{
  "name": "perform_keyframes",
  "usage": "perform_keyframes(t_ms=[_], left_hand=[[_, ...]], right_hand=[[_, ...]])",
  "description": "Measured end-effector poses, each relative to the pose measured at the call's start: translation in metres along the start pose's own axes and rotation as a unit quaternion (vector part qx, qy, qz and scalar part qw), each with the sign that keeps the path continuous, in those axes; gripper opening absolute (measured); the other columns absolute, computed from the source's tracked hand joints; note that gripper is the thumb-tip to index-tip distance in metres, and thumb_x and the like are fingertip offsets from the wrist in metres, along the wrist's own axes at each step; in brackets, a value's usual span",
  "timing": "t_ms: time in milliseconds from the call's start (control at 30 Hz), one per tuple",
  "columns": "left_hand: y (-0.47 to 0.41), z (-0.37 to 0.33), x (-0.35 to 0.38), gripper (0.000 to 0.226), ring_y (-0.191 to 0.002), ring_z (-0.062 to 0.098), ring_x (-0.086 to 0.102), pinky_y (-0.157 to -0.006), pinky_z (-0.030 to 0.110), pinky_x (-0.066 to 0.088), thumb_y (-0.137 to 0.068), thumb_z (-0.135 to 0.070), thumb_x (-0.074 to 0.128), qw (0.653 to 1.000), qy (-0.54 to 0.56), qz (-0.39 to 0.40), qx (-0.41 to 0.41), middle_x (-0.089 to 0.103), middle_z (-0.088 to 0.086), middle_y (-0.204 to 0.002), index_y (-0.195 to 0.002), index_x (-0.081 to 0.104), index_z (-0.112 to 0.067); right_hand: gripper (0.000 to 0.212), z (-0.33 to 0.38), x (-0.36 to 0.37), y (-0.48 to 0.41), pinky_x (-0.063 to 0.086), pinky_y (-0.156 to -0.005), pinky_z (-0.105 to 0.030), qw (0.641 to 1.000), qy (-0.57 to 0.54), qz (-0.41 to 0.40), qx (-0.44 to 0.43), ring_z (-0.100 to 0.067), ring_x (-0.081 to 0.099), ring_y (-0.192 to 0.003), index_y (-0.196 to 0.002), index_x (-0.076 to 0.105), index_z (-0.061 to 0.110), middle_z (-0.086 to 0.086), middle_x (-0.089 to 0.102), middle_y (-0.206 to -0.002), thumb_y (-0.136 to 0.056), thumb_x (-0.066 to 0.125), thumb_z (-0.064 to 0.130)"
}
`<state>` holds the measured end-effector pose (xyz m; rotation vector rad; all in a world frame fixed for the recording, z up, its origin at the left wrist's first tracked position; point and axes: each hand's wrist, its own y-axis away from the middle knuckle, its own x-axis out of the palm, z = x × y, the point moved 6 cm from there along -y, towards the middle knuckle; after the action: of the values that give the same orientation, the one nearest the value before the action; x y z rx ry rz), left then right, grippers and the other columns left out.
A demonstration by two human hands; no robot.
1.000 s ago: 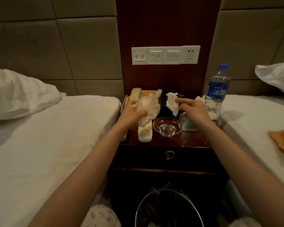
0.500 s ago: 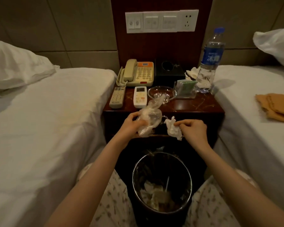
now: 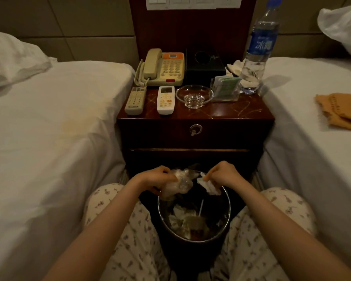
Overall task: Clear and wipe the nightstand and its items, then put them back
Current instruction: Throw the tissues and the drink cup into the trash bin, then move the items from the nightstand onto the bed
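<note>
Above the bin (image 3: 227, 209), the left hand (image 3: 154, 178) grips crumpled plastic wrap (image 3: 178, 184) and the right hand (image 3: 221, 174) pinches 1 tissue (image 3: 209, 186).

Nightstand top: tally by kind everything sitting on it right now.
Telephone: 1
Remote controls: 2
Glass dish: 1
Black box: 1
Clear card holder: 1
Water bottle: 1
Crumpled tissue: 1
Total: 8
</note>
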<state>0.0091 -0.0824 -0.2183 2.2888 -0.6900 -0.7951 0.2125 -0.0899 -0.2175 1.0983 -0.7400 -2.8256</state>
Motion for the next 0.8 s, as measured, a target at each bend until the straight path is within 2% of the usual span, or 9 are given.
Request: perform_keyframes(t_ms=[33, 67, 133, 300, 400, 533, 667, 800], left_hand=[[-0.003, 0.001, 0.002, 0.047, -0.101, 0.022, 0.057, -0.080, 0.033, 0.051, -0.093, -0.036, 0.054, 1.000, -0.006, 0.006, -0.010, 0.051, 0.006, -0.125, -0.134, 0.037, -0.022], [-0.006, 0.001, 0.004, 0.061, -0.104, 0.024, 0.057, -0.083, 0.034, 0.051, -0.093, -0.039, 0.053, 1.000, -0.007, 0.012, -0.020, 0.049, 0.008, -0.133, -0.144, 0.025, -0.022], [-0.009, 0.001, 0.008, 0.069, -0.102, 0.024, 0.061, -0.087, 0.036, 0.050, -0.093, -0.041, 0.052, 0.999, -0.015, 0.020, -0.030, 0.052, 0.010, -0.134, -0.148, 0.015, -0.021], [-0.015, -0.005, 0.012, 0.063, -0.096, 0.017, 0.061, -0.087, 0.034, 0.048, -0.095, -0.036, 0.049, 0.999, -0.047, 0.013, -0.015, 0.057, 0.006, -0.125, -0.147, 0.018, -0.019], [-0.015, -0.017, 0.009, 0.059, -0.100, 0.017, 0.061, -0.094, 0.036, 0.048, -0.096, -0.033, 0.049, 0.999, -0.049, 0.009, 0.003, 0.056, 0.006, -0.129, -0.146, 0.023, -0.019], [-0.012, -0.043, 0.004, 0.053, -0.101, 0.018, 0.061, -0.095, 0.038, 0.048, -0.095, -0.032, 0.050, 0.999, -0.043, -0.001, 0.034, 0.059, 0.004, -0.124, -0.143, 0.030, -0.019], [-0.003, -0.078, 0.000, 0.042, -0.089, 0.013, 0.062, -0.075, 0.027, 0.049, -0.097, -0.029, 0.046, 0.997, -0.037, 0.024, 0.069, 0.062, -0.001, -0.107, -0.138, 0.038, -0.019], [0.008, -0.131, -0.011, 0.040, -0.095, 0.014, 0.060, -0.073, 0.025, 0.046, -0.098, -0.028, 0.045, 0.988, -0.057, 0.012, 0.141, 0.060, 0.002, -0.117, -0.137, 0.040, -0.020]], right_hand=[[0.016, -0.001, 0.004, 0.000, 0.057, -0.081, -0.037, 1.000, 0.013, 0.016, 0.001, -0.023, 0.067, -0.079, -0.089, 0.074, 0.002, -0.014, 0.070, -0.085, -0.088, 0.061, 0.012], [0.018, -0.001, 0.006, -0.001, 0.058, -0.079, -0.036, 0.999, 0.024, 0.024, -0.001, -0.024, 0.068, -0.080, -0.088, 0.073, 0.002, -0.016, 0.071, -0.087, -0.089, 0.058, 0.012], [0.018, 0.000, 0.006, 0.000, 0.057, -0.074, -0.033, 0.999, 0.043, 0.021, -0.009, -0.023, 0.067, -0.078, -0.085, 0.070, 0.005, -0.014, 0.070, -0.088, -0.090, 0.054, 0.011], [0.023, 0.003, 0.004, -0.001, 0.055, -0.074, -0.032, 0.998, 0.047, 0.012, -0.034, -0.020, 0.065, -0.079, -0.071, 0.062, 0.020, -0.006, 0.067, -0.082, -0.091, 0.054, 0.013], [0.026, 0.005, 0.000, -0.003, 0.055, -0.074, -0.031, 0.999, 0.025, 0.003, -0.041, -0.017, 0.064, -0.077, -0.069, 0.061, 0.023, -0.001, 0.065, -0.078, -0.091, 0.054, 0.013], [0.021, 0.010, -0.011, -0.003, 0.052, -0.062, -0.022, 0.998, -0.035, -0.029, -0.049, -0.010, 0.060, -0.066, -0.073, 0.061, 0.021, 0.001, 0.063, -0.074, -0.092, 0.055, 0.014], [0.020, 0.022, -0.034, -0.001, 0.051, -0.059, -0.020, 0.992, -0.101, -0.047, -0.058, -0.010, 0.059, -0.061, -0.076, 0.063, 0.016, 0.000, 0.064, -0.073, -0.092, 0.053, 0.011], [0.025, 0.044, -0.078, -0.001, 0.051, -0.056, -0.019, 0.981, -0.146, -0.096, -0.088, -0.009, 0.057, -0.057, -0.072, 0.062, 0.018, 0.000, 0.064, -0.070, -0.091, 0.050, 0.005]])
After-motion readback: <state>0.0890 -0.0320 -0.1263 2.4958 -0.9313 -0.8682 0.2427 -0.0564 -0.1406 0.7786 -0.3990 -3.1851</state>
